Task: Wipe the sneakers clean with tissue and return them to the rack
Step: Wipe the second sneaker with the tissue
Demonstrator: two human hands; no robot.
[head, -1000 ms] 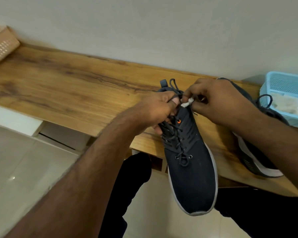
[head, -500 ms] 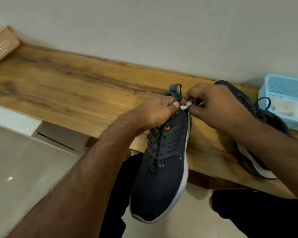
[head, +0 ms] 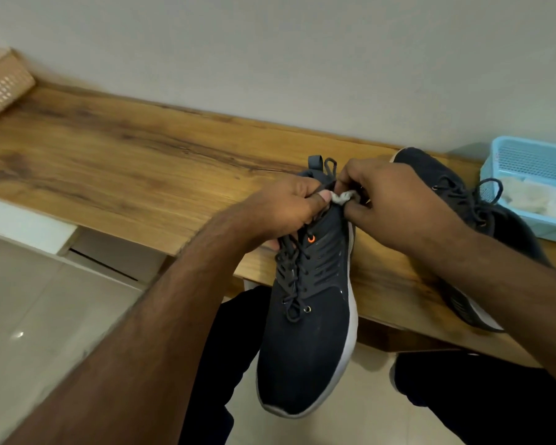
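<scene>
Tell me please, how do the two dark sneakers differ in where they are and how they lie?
The held sneaker is gripped at its collar by the left hand, its toe hanging past the wooden shelf edge toward the person; the second sneaker lies untouched on the shelf beside the blue basket. The right hand pinches a tissue wad against the held one only. Both are dark with dark laces and white soles.
</scene>
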